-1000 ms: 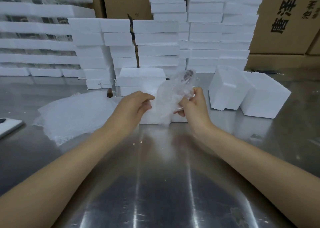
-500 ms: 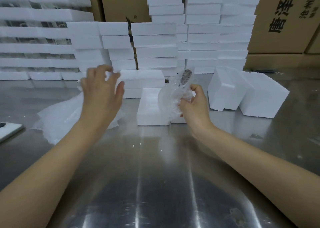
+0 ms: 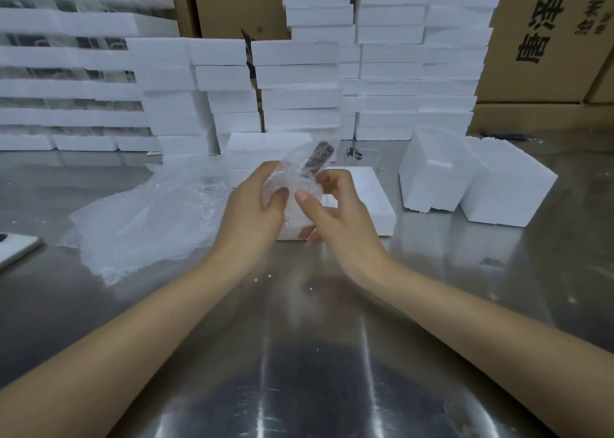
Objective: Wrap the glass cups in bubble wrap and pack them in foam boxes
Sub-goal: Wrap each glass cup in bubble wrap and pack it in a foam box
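Both hands meet above a steel table (image 3: 498,304), gripping a glass cup bundled in bubble wrap (image 3: 295,178) just above centre frame. The left hand (image 3: 255,205) closes around the bundle's left side, thumb pressed against the wrap; the right hand (image 3: 335,211) pinches the wrap at its right edge, thumb forward and the lower fingers loosely curled. A dark handle-like part (image 3: 317,160) pokes up toward 1 o'clock through the plastic. Directly behind the hands lies a low foam box (image 3: 368,198), flat on the table. A loose heap of bubble-wrap sheets (image 3: 149,215) spreads at 9 o'clock. Two foam boxes (image 3: 478,178) sit at 3 o'clock, touching each other. Stacked foam boxes (image 3: 382,55) rise along the far edge at 12 o'clock, with printed cardboard cartons (image 3: 548,38) behind.
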The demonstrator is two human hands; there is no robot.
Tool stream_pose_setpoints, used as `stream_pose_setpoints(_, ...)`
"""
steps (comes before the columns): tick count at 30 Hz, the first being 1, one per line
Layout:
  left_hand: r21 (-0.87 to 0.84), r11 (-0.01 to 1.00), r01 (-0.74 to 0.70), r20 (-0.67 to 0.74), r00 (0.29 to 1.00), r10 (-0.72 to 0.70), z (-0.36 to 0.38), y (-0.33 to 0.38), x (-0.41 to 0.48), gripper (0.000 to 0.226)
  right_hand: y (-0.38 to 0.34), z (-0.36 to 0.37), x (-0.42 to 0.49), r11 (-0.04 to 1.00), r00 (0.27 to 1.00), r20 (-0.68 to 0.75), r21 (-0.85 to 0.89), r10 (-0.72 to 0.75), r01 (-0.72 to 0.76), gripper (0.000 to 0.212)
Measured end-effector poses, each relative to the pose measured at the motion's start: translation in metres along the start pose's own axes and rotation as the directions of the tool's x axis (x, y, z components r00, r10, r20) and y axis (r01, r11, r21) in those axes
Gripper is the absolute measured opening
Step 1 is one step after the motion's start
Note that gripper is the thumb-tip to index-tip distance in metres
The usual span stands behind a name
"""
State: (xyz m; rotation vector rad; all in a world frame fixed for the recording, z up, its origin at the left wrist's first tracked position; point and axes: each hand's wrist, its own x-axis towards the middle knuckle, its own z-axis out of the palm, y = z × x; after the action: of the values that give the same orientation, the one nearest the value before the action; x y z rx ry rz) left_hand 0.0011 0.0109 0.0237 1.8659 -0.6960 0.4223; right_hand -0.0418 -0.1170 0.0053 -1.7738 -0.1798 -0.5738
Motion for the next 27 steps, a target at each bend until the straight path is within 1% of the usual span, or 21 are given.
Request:
stream_pose_setpoints(2, 0.008, 1.000, -0.020, -0.029, 0.999, 0.020, 0.002, 0.003, -0.004, 0.049, 0.001, -0.001, -0.001, 0.994, 0.999, 0.007, -0.103, -0.049, 0.049, 0.020)
stream_pose_setpoints(4, 0.037, 0.998, -0.056, -0.012, 0.998, 0.057, 0.006, 0.007, -0.009, 0.049, 0.003, -0.002, -0.002, 0.976, 0.996, 0.018, -0.199, -0.086, 0.087, 0.015)
stream_pose_setpoints(7, 0.097, 0.992, -0.083, 0.052, 0.996, 0.079, 0.010, 0.011, -0.014, 0.031, 0.003, -0.006, 0.002, 0.957, 0.998, -0.015, -0.284, -0.067, 0.060, 0.006)
stream_pose_setpoints(9, 0.225, 0.966, -0.127, 0.072, 0.991, 0.114, 0.010, 0.011, -0.016, 0.023, 0.001, -0.011, 0.006, 0.934, 0.998, -0.018, -0.352, -0.064, 0.053, 0.017)
stream_pose_setpoints(11, 0.366, 0.909, -0.200, 0.099, 0.980, 0.175, 0.008, 0.009, -0.016, 0.020, 0.002, -0.015, 0.008, 0.875, 0.993, 0.035, -0.471, -0.111, 0.115, 0.021)
stream_pose_setpoints(13, 0.426, 0.864, -0.267, 0.134, 0.963, 0.232, 0.006, 0.008, -0.015, 0.020, 0.003, -0.016, 0.006, 0.786, 0.980, 0.105, -0.586, -0.170, 0.199, 0.016)
stream_pose_setpoints(14, 0.426, 0.860, -0.282, 0.143, 0.959, 0.243, 0.005, 0.008, -0.014, 0.021, 0.002, -0.015, 0.004, 0.760, 0.976, 0.122, -0.612, -0.182, 0.219, 0.016)
stream_pose_setpoints(16, 0.393, 0.881, -0.264, 0.120, 0.964, 0.236, 0.004, 0.009, -0.010, 0.025, -0.002, -0.014, 0.002, 0.725, 0.968, 0.133, -0.643, -0.212, 0.247, 0.018)
stream_pose_setpoints(18, 0.324, 0.921, -0.218, 0.059, 0.976, 0.211, 0.004, 0.008, -0.008, 0.033, -0.006, -0.013, -0.001, 0.702, 0.957, 0.125, -0.655, -0.263, 0.279, 0.017)
stream_pose_setpoints(19, 0.290, 0.938, -0.189, 0.021, 0.981, 0.191, 0.003, 0.008, -0.007, 0.038, -0.007, -0.013, -0.002, 0.691, 0.951, 0.116, -0.662, -0.288, 0.290, 0.020)
stream_pose_setpoints(20, 0.260, 0.952, -0.164, -0.016, 0.985, 0.174, 0.003, 0.008, -0.007, 0.043, -0.008, -0.012, -0.004, 0.685, 0.949, 0.103, -0.669, -0.300, 0.289, 0.028)
stream_pose_setpoints(22, 0.204, 0.970, -0.133, -0.066, 0.987, 0.149, 0.003, 0.008, -0.007, 0.043, -0.008, -0.009, -0.006, 0.717, 0.958, 0.065, -0.649, -0.279, 0.253, 0.039)
stream_pose_setpoints(25, 0.109, 0.992, -0.064, -0.086, 0.994, 0.074, 0.006, 0.004, -0.007, 0.024, -0.003, -0.007, -0.005, 0.775, 0.968, 0.048, -0.590, -0.246, 0.226, 0.048)
stream_pose_setpoints(27, 0.060, 0.998, -0.029, -0.088, 0.995, 0.035, 0.009, 0.002, -0.009, 0.029, 0.001, -0.007, -0.003, 0.815, 0.968, 0.052, -0.530, -0.245, 0.235, 0.046)
